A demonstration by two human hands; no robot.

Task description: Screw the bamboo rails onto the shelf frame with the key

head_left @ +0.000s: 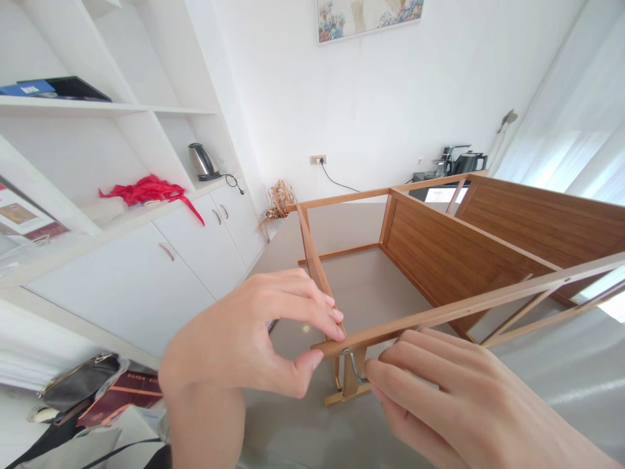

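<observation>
A wooden shelf rack [410, 329] lies on its side, its long front rail crossing in front of me. My left hand [273, 332] pinches the near corner of that rail, fingertips on top and thumb at the end. Just below the corner, a bent metal hex key [353, 366] has its short end against the rail, seemingly at a bolt that I cannot make out. My right hand [439, 391] is closed on the long arm of the hex key, with its knuckles close to the rail. The right fingertips are partly hidden.
White cabinets [190, 254] run along the left, with a kettle [203, 161] and red cloth [146, 190] on the counter. Bags [73, 384] lie at the lower left. Dried stalks [280, 199] stand behind the rack, and a black kettle [466, 163] sits at the back right.
</observation>
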